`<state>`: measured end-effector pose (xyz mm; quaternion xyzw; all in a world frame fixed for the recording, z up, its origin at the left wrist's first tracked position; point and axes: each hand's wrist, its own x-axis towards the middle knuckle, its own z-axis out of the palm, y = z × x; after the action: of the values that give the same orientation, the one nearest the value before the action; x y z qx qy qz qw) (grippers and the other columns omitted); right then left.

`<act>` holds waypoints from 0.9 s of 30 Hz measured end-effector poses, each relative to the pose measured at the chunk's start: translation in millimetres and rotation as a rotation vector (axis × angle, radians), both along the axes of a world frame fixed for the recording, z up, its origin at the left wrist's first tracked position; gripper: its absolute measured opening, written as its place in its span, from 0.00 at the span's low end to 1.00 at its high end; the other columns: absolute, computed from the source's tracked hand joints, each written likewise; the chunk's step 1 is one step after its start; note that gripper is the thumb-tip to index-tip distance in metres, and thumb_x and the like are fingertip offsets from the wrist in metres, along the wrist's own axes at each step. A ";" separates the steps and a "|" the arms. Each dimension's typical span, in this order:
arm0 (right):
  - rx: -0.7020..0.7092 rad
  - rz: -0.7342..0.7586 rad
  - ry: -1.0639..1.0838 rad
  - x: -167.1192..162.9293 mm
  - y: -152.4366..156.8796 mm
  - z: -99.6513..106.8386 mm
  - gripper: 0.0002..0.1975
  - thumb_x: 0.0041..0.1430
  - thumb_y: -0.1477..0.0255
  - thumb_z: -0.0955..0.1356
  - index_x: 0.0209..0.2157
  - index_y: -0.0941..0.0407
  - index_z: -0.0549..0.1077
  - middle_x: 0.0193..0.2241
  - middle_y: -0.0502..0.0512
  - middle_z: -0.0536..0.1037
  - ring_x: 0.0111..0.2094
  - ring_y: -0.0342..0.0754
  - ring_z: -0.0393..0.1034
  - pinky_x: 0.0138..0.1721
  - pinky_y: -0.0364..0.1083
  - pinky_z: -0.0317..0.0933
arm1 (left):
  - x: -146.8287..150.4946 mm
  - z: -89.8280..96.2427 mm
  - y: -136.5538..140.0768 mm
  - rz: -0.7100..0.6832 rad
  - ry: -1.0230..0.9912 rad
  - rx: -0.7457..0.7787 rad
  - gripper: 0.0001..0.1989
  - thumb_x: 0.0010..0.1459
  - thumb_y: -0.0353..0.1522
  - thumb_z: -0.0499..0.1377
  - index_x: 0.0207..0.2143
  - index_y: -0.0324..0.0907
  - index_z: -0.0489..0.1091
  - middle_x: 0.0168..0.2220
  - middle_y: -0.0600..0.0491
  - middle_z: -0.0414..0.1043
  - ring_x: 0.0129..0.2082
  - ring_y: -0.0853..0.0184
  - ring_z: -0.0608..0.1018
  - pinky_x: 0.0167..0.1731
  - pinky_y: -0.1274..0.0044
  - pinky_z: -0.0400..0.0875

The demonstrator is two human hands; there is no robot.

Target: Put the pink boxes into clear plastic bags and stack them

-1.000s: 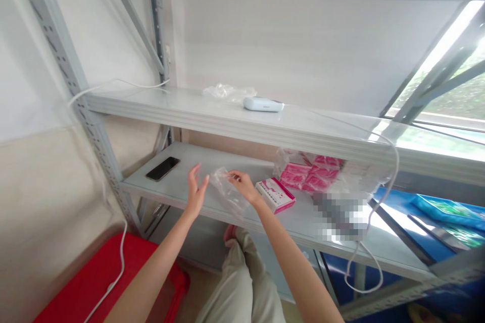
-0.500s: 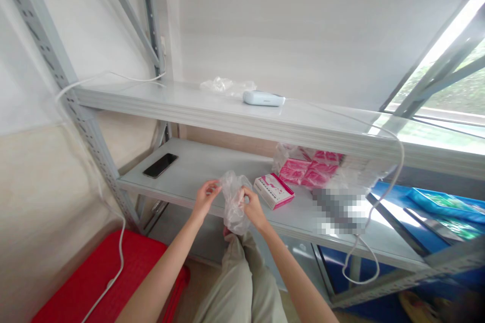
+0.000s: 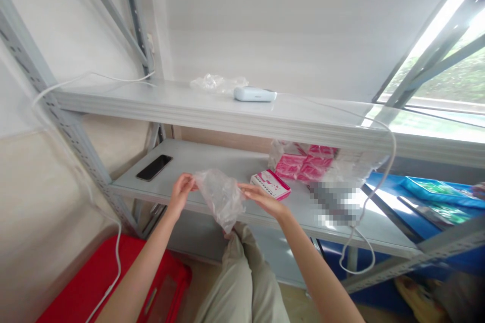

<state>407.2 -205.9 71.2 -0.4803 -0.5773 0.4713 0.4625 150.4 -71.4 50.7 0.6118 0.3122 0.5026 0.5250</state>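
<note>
A clear, crinkled plastic bag (image 3: 220, 197) is spread between my two hands in front of the lower shelf's edge. My left hand (image 3: 182, 189) pinches its upper left corner. At the bag's right edge, my right hand (image 3: 263, 199) holds it with fairly straight fingers; the thumb's grip is partly hidden. Just behind that hand, a white and pink box (image 3: 271, 184) lies on the lower shelf. Pink packs in clear wrapping (image 3: 305, 164) are beyond the box.
A black phone (image 3: 154, 167) lies on the lower shelf (image 3: 204, 154). The upper shelf (image 3: 170, 101) holds a pale blue device (image 3: 255, 94) and crumpled plastic (image 3: 217, 83). A white cable (image 3: 390, 156) loops down at right. A red container (image 3: 151, 272) stands below left.
The bunched bag has been spread wider as my hands moved apart. My left hand went left, and my right hand's fingers straightened along the bag's edge. The view has shifted slightly.
</note>
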 end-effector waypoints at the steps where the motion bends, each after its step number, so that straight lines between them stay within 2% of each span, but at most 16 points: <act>1: -0.003 -0.012 0.001 0.5 1.2 2.1 0.25 0.57 0.54 0.63 0.51 0.54 0.71 0.42 0.56 0.74 0.43 0.50 0.67 0.46 0.49 0.59 | -3.9 3.5 0.9 0.004 0.013 0.013 0.22 0.46 0.49 0.62 0.32 0.42 0.64 0.28 0.54 0.73 0.27 0.66 0.76 0.31 0.75 0.70; 4: -0.012 0.025 -0.097 -6.4 8.7 6.5 0.26 0.58 0.50 0.61 0.45 0.55 0.75 0.32 0.53 0.76 0.34 0.48 0.67 0.39 0.48 0.61 | -11.8 12.1 1.6 0.014 0.065 0.076 0.19 0.48 0.48 0.61 0.32 0.42 0.64 0.27 0.55 0.71 0.28 0.67 0.74 0.31 0.77 0.69; 8: 0.019 0.222 -0.254 -22.0 20.8 8.2 0.23 0.51 0.50 0.67 0.33 0.57 0.78 0.26 0.51 0.74 0.30 0.46 0.65 0.34 0.45 0.60 | -16.1 17.0 2.7 0.091 0.049 0.140 0.16 0.49 0.44 0.61 0.33 0.43 0.64 0.26 0.57 0.68 0.28 0.69 0.72 0.30 0.79 0.67; 11: 0.097 0.102 -0.291 -22.6 26.6 7.7 0.23 0.53 0.50 0.65 0.26 0.57 0.75 0.25 0.51 0.72 0.30 0.45 0.64 0.36 0.44 0.58 | -20.7 17.5 6.8 0.157 0.022 0.141 0.15 0.50 0.43 0.60 0.34 0.43 0.63 0.26 0.57 0.66 0.26 0.70 0.69 0.27 0.81 0.64; 14: 0.166 -0.059 -0.269 -9.7 28.3 10.3 0.23 0.57 0.51 0.62 0.24 0.55 0.71 0.27 0.51 0.71 0.32 0.45 0.64 0.38 0.44 0.58 | -29.8 17.7 15.1 0.199 -0.002 0.106 0.16 0.50 0.44 0.59 0.34 0.44 0.61 0.24 0.60 0.61 0.21 0.73 0.65 0.21 0.82 0.60; 18: 0.156 -0.040 -0.244 14.6 29.9 23.6 0.19 0.55 0.52 0.65 0.27 0.55 0.70 0.26 0.50 0.71 0.32 0.46 0.65 0.38 0.44 0.59 | -44.9 19.7 30.1 0.246 0.057 0.129 0.15 0.53 0.45 0.56 0.35 0.45 0.60 0.22 0.62 0.56 0.16 0.74 0.59 0.17 0.83 0.54; 21: 0.163 -0.071 -0.369 26.9 35.3 36.9 0.18 0.54 0.54 0.67 0.32 0.56 0.74 0.29 0.51 0.74 0.33 0.47 0.67 0.37 0.44 0.60 | -53.9 22.5 39.6 0.292 0.218 0.288 0.13 0.57 0.44 0.52 0.35 0.44 0.61 0.20 0.61 0.56 0.17 0.72 0.60 0.19 0.81 0.54; 23: 0.237 -0.137 -0.499 30.5 40.6 44.1 0.16 0.56 0.57 0.66 0.33 0.56 0.76 0.33 0.54 0.75 0.37 0.48 0.68 0.40 0.46 0.60 | -57.4 23.5 44.7 0.320 0.337 0.373 0.12 0.59 0.43 0.50 0.34 0.44 0.61 0.19 0.61 0.58 0.19 0.71 0.62 0.22 0.80 0.57; 25: 0.345 -0.206 -0.616 32.1 46.7 49.4 0.14 0.57 0.60 0.66 0.32 0.56 0.77 0.37 0.57 0.75 0.41 0.49 0.67 0.44 0.46 0.60 | -58.5 22.2 50.2 0.334 0.413 0.407 0.11 0.59 0.42 0.49 0.34 0.44 0.60 0.20 0.60 0.60 0.20 0.69 0.65 0.24 0.79 0.59; 27: 0.356 -0.217 -0.696 33.7 53.7 53.2 0.13 0.58 0.63 0.65 0.30 0.56 0.77 0.36 0.57 0.76 0.40 0.48 0.68 0.44 0.46 0.60 | -57.2 18.4 57.5 0.345 0.448 0.414 0.11 0.59 0.42 0.49 0.34 0.44 0.61 0.20 0.59 0.62 0.21 0.68 0.67 0.26 0.78 0.61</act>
<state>441.0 -152.1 124.4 -0.5816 -0.7181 0.1216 0.3624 93.2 -13.8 69.1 0.7385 0.4099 0.4900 0.2155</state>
